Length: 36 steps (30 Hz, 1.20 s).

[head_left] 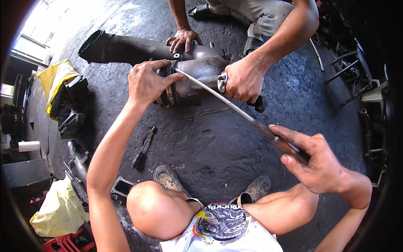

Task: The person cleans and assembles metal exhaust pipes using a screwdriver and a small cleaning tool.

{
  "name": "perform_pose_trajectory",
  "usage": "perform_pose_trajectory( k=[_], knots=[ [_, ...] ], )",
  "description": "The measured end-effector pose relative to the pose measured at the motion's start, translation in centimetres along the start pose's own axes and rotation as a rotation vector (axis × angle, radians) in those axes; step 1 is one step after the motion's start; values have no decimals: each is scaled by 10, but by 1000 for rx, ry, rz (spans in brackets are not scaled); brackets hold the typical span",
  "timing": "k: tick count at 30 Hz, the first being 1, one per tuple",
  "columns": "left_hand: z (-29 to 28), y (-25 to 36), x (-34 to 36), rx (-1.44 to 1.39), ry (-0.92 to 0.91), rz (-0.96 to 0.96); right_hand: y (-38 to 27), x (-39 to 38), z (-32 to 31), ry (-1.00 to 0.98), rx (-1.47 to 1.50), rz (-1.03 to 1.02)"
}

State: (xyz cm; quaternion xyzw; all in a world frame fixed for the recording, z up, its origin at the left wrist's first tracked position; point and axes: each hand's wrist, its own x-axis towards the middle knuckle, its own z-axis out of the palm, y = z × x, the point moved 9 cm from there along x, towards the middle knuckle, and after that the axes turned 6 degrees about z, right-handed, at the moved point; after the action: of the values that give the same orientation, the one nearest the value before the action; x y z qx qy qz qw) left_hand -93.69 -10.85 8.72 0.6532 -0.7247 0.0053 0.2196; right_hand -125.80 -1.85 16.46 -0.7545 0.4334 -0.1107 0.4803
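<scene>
My right hand (312,157) is closed around the brownish handle of a long screwdriver (237,110). Its thin metal shaft slants up and left, and the tip reaches a clamped joint beside my left thumb. My left hand (145,82) grips that end of a dark, branched metal pipe (199,69), with thumb and forefinger against the banded clamp (168,86). Across from me, another person's hand (184,40) presses on the pipe's upper branch. That person's other hand (245,80) is closed on a grey rag (222,81) at the pipe's right end.
On the dark, stained floor between my left forearm and the pipe lies a ratchet-like tool (143,147). Black parts (71,113) with a yellow sack (56,82) stand at left. Below them are a pale yellow cloth (58,210) and metal parts; a metal frame (354,71) stands at right.
</scene>
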Motion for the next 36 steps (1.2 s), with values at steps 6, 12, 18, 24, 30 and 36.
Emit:
perform_pose_trajectory(
  k=[6, 12, 18, 24, 30, 36],
  knots=[
    [-2, 5, 4, 1, 8, -51, -26, 2, -9, -25, -998, -70],
    [-1, 7, -4, -5, 138, -27, 3, 20, -15, -83, 86, 157],
    [-3, 7, -4, 12, 118, -79, -12, 15, -15, -112, -1009, 53],
    [0, 3, -8, 11, 189, -51, -7, 29, -14, -125, -225, 133],
    [0, 1, -7, 0, 201, -60, -22, 43, -37, -155, -48, 413],
    [5, 4, 0, -106, 127, -214, -91, 79, -99, -15, -589, 128]
  ],
)
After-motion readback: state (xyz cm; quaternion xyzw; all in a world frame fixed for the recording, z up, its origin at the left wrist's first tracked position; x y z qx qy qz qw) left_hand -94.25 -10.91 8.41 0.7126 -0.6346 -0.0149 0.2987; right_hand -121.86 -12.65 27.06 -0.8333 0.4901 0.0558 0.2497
